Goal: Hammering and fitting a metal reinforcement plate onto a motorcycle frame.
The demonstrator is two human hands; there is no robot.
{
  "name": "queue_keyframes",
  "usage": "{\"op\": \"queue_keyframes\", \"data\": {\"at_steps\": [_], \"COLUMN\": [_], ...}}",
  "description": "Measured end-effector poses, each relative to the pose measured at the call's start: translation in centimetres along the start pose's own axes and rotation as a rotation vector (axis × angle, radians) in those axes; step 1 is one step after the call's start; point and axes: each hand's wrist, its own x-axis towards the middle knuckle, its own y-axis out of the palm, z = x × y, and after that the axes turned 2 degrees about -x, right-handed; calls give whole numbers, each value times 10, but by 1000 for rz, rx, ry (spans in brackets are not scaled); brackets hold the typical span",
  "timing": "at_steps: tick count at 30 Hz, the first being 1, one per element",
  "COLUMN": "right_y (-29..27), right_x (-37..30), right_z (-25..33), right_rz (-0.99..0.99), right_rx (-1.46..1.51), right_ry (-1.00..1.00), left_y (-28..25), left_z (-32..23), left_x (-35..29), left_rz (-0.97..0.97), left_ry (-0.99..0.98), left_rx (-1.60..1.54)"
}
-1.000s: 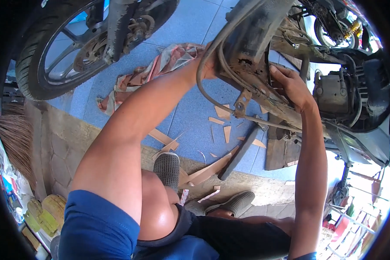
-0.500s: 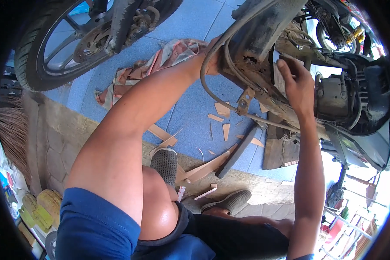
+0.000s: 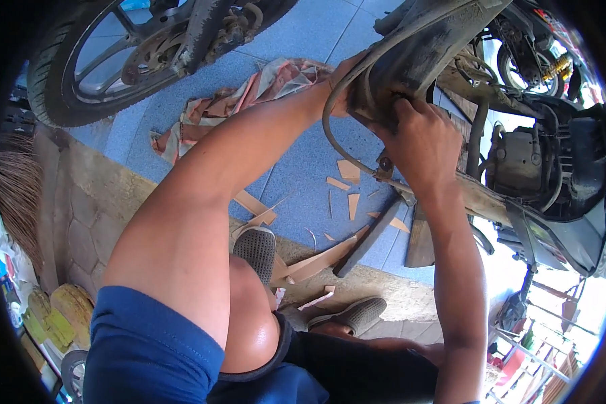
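A stripped motorcycle frame (image 3: 411, 57) slants across the upper right, dark and grimy, with rust round a joint. My right hand (image 3: 424, 145) lies over that rusty joint, fingers bent and closed against it; whatever they may pinch is hidden. My left hand (image 3: 342, 84) reaches to the left side of the same joint, behind a looping black cable (image 3: 328, 124), and its fingers are out of sight behind the frame. A small metal bracket (image 3: 384, 168) sits on the frame just below my right hand.
A front wheel (image 3: 50, 87) stands at upper left, near a crumpled striped cloth (image 3: 215, 108). Cardboard scraps (image 3: 349, 172) and a hammer (image 3: 370, 236) lie on the blue tiles. The engine (image 3: 518, 148) is at right; a wooden block (image 3: 421, 239) lies beneath the frame.
My right hand has moved left from the frame's right side onto the rusty joint, and its raised fingers have closed. The left hand stays at the joint; the view has shifted slightly.
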Motion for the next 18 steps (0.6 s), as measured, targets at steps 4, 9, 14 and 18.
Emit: {"op": "queue_keyframes", "data": {"at_steps": [4,9,14,18], "right_y": [7,17,12,1], "right_x": [-2,-9,-4,-4], "right_z": [2,-3,-7,-16], "right_rz": [-46,-155,-58,51], "right_rx": [-28,65,134,181], "right_ry": [-42,-9,18,-21], "left_y": [-1,-4,-10,-3], "left_z": [0,1,2,1], "left_x": [1,4,11,4], "left_rz": [45,8,47,6], "left_ry": [-35,-31,-44,-59], "left_rx": [-47,-4,-72,-27]}}
